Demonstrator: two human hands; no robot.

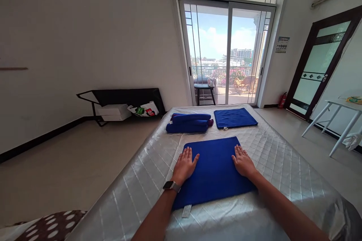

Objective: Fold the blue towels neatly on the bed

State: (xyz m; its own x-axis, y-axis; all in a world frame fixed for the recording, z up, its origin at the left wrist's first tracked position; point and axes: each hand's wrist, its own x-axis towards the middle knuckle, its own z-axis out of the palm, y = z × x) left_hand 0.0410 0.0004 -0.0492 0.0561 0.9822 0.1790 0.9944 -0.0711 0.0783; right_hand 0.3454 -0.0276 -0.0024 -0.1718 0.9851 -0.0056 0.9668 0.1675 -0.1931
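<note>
A blue folded cloth [215, 169] lies flat on the quilted mattress [135, 188], with a white tag sticking out at its near edge. My left hand [185, 165], with a watch at the wrist, rests palm down on the cloth's left side, fingers stretched out. On the right side, my right hand [243, 162] lies flat along the edge, its fingers straight and the thumb pointing inward. Neither hand grips anything. Farther back are a stack of rolled or folded blue cloths [189, 123] and a second flat blue cloth [235, 117].
A black bench [127, 98] with white boxes stands by the left wall. Sliding glass doors [227, 52] are beyond the bed. To the right are a dark-framed door [322, 64], a fire extinguisher [282, 100] and a white stool [339, 107]. Brown polka-dot fabric [51, 228] lies at lower left.
</note>
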